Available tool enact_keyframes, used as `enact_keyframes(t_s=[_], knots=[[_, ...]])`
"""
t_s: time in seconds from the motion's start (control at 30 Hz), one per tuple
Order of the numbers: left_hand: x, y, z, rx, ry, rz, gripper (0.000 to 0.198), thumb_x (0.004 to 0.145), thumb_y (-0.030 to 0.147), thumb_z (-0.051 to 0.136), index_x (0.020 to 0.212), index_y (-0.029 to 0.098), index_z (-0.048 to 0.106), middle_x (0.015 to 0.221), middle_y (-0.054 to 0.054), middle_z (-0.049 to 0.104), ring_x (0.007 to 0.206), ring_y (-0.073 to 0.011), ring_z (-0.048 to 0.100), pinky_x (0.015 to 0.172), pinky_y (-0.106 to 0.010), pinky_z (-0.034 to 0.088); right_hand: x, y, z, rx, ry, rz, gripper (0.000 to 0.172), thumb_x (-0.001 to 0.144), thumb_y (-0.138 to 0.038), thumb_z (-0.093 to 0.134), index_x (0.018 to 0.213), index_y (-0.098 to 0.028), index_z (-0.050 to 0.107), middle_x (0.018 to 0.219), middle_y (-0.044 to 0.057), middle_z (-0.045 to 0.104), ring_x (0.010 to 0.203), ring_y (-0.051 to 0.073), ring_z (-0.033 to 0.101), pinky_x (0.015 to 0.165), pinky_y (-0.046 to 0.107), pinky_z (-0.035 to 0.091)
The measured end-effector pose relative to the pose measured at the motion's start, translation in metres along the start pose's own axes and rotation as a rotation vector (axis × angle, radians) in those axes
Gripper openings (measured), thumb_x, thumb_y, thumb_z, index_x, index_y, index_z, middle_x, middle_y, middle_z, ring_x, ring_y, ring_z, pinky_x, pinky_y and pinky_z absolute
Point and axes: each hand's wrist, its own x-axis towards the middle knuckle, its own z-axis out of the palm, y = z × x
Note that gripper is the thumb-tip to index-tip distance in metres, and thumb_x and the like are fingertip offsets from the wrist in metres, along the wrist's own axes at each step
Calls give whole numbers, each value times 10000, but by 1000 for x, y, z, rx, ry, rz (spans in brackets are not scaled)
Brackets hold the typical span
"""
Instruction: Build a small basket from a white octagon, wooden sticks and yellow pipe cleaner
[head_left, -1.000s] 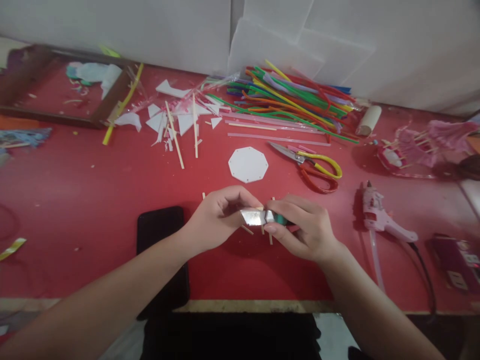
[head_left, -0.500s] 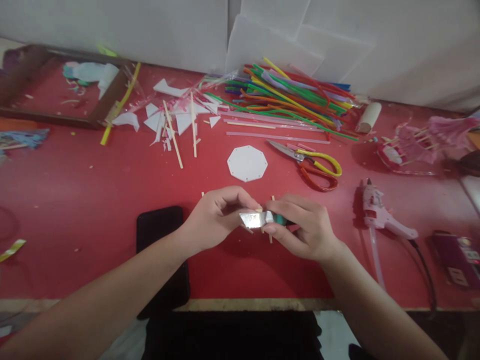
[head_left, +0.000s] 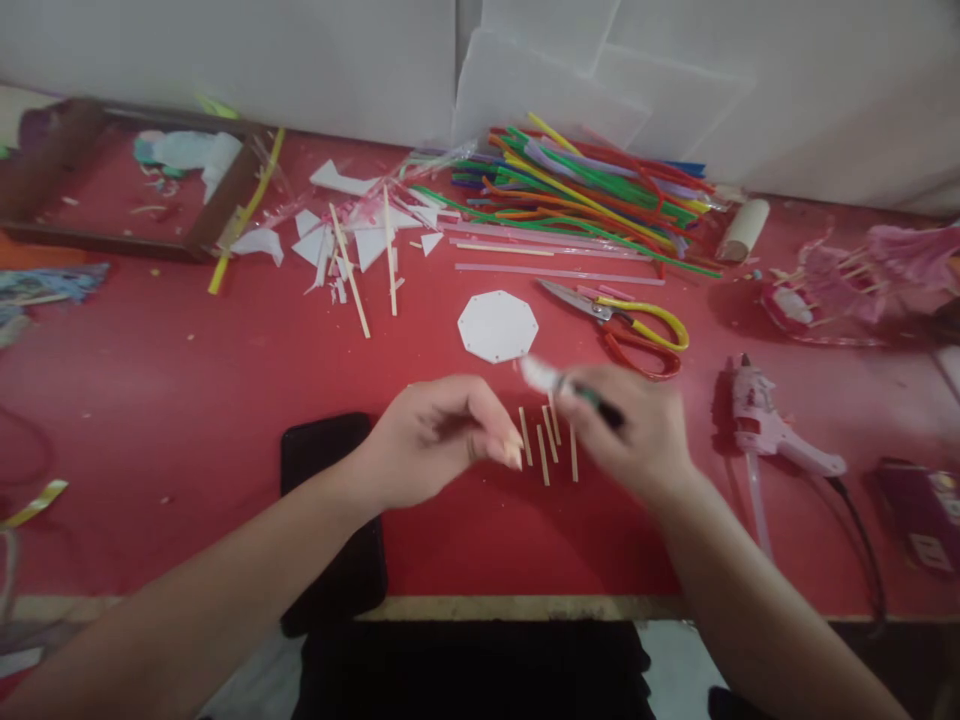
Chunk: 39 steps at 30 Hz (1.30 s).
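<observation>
While the left hand (head_left: pixel 431 440) pinches a pale wooden piece (head_left: pixel 513 453) between thumb and fingertips, only the end of that piece shows, jutting from the grip toward the right. The right hand (head_left: pixel 634 430) is closed around the dark green handle of a knife (head_left: pixel 541 377), whose blade points left and away from the body. Blade and hand are blurred; the blade is apart from the wooden piece, beyond it and a little to its right.

Between the two hands, several short sticks (head_left: pixel 542 455) lie on the red table (head_left: pixel 217 400), roughly lengthwise to the person, some partly behind the right hand. Just beyond the hands lies a white octagon (head_left: pixel 498 327) with small holes near its edge. To its right, scissors (head_left: pixel 600 312) with one yellow and one red handle lie with their tips toward it. A black phone (head_left: pixel 345 570) sits partly under the left forearm.

Farther right, a pink glue gun (head_left: pixel 769 428) lies on its side, its cord running toward the near edge. Beyond the octagon, colourful pipe cleaners (head_left: pixel 592 195) are heaped near the wall; left of them, two longer sticks (head_left: pixel 349 270) lie by white scraps (head_left: pixel 371 245). At far left stands a brown frame (head_left: pixel 202 225).
</observation>
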Motion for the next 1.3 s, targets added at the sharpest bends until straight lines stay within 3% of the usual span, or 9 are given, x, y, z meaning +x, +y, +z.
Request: enact_keyframes(t_s=[0.1,0.27,0.4,0.8,1.2,1.3], knots=[[-2,0,1,-2,-43,34,107,888,207,684,783,191,679,766,-46,728,725,-154,710,679,-275,592,0,10,-6,-52,108,138,165,951,-344,573,885,-222,661,709,14,669,615,142,607,586,263,471],[1,-3,1,28,112,-13,57,880,191,691,825,190,674,767,-15,714,712,-127,713,673,-226,601,-1,-6,0,133,15,-17,155,938,-325,589,887,-193,653,664,0,625,552,111,550,534,235,444],[2,-2,2,66,100,-56,46,881,163,673,855,200,673,780,-2,726,707,-114,712,640,-190,581,-2,-18,9,177,-54,-111,169,935,-328,602,939,-171,665,657,8,620,562,116,548,531,236,452],[1,-8,2,57,107,-96,142,842,69,667,853,206,702,767,36,757,674,-67,716,613,-114,535,-5,-15,11,192,-82,-155,194,934,-331,620,977,-147,662,690,24,630,578,115,540,535,243,442],[-2,-3,2,236,120,-40,133,880,104,624,828,197,703,811,2,752,721,-89,680,642,-163,522,-6,-17,12,249,-111,-163,200,937,-342,611,996,-158,661,692,15,613,562,108,503,519,240,426],[-4,0,5,220,52,25,138,890,94,613,832,192,690,776,1,739,695,-99,687,653,-188,540,-4,-9,9,177,-83,-111,201,942,-353,600,974,-168,673,700,20,645,581,115,549,538,238,437]])
